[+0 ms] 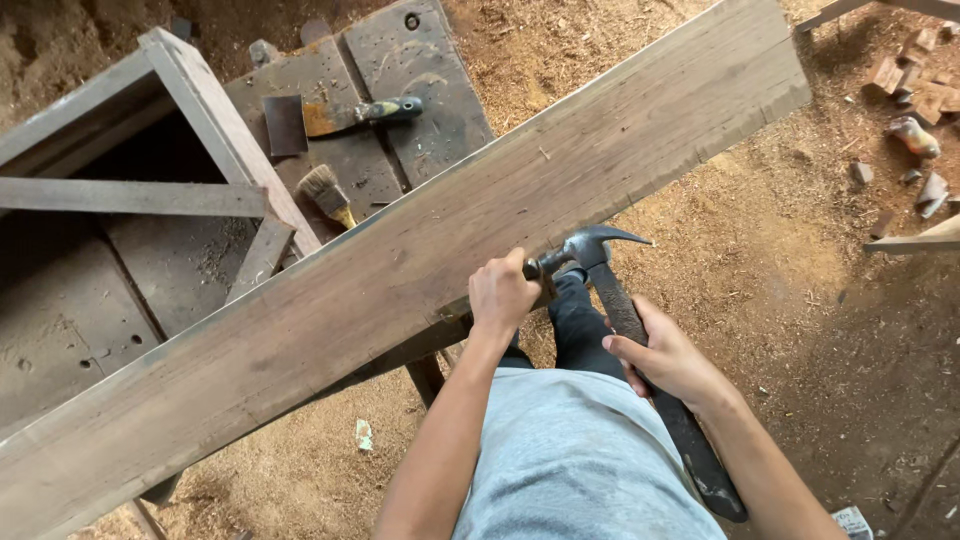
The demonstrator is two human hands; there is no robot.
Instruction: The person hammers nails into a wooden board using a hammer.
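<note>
Nearest the head camera is the person's grey shirt (575,460), with both bare forearms reaching forward from it. The right hand (668,357) is clenched round the long dark handle of a claw hammer (600,262); the handle runs back past the wrist toward the lower right, and the steel head lies just ahead of the hand, its claw curving out to the right. The left hand (502,295) is closed in a fist at the near edge of a plank (420,260), just left of the hammer head; a small dark metal piece shows between the fist and the head, but what it is cannot be told. The hammer head touches or nearly touches the plank's near edge.

The plank is long, wide and grey-brown, and runs slantwise from lower left to upper right across a workbench (400,90). It hides much of the bench and lies between the hands and everything on it. Beyond the plank, on the bench, lie a scraper (345,117) with a dark handle and a brush (327,192) just touching the plank's far edge. To the left stands an open wooden frame (205,120). The floor (800,250) is covered in sawdust, with wood offcuts (915,90) at the upper right, well apart from the hands.
</note>
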